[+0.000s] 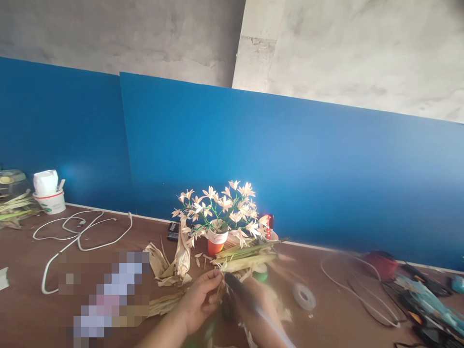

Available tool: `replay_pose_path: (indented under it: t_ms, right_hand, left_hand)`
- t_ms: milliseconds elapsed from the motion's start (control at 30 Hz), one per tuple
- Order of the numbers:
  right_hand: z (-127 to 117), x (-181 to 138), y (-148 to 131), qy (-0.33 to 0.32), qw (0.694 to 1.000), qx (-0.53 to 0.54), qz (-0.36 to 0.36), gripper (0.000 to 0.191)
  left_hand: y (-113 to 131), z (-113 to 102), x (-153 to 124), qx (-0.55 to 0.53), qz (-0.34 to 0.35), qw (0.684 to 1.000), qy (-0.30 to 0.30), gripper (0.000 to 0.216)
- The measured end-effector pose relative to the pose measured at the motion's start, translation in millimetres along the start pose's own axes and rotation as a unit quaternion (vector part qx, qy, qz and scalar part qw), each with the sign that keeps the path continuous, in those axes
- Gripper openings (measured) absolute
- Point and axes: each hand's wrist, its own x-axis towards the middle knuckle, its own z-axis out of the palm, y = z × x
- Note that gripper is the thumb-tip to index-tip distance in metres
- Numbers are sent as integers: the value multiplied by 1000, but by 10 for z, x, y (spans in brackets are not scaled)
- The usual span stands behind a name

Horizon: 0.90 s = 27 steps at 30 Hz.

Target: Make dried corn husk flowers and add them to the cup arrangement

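My left hand (203, 297) is closed in a pinch, with a small pale husk piece (222, 268) at the fingertips. Wrapped around a dark glue gun (241, 292), my right hand (263, 304) is blurred by motion; a clear glue stick (273, 330) trails from the gun's rear. The gun's tip meets the left fingertips, though whether it touches the husk I cannot tell. Just beyond both hands lie long green-yellow husks (246, 261). Behind them, cream husk flowers (224, 204) on green stems stand in an orange and white paper cup (215, 244).
Dry husks (183, 256) lie left of the cup, near a black remote (173, 231). A tape roll (304, 296) is right of my hands. White cables (78, 237) and a paper tub (50, 202) are at left. Cords and tools (424, 299) crowd the right. A blue partition (290, 169) stands behind.
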Motion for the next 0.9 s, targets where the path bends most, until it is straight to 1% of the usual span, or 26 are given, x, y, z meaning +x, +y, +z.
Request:
replay_pose_path:
  t_ms: [300, 467, 633, 900]
  right_hand:
    - [16, -12, 52, -2, 1000, 0, 9, 40]
    - [17, 2, 56, -9, 1000, -8, 8, 40]
    - [19, 5, 43, -3, 1000, -14, 10, 39]
    - [-8, -12, -1, 5, 1000, -3, 14, 41]
  left_hand:
    - [-9, -17, 12, -2, 1, 1000, -14, 38]
    - [-3, -9, 9, -2, 2, 1000, -2, 39]
    - [5, 7, -3, 3, 3, 1000, -15, 39]
    - [10, 8, -11, -1, 2, 1000, -6, 39]
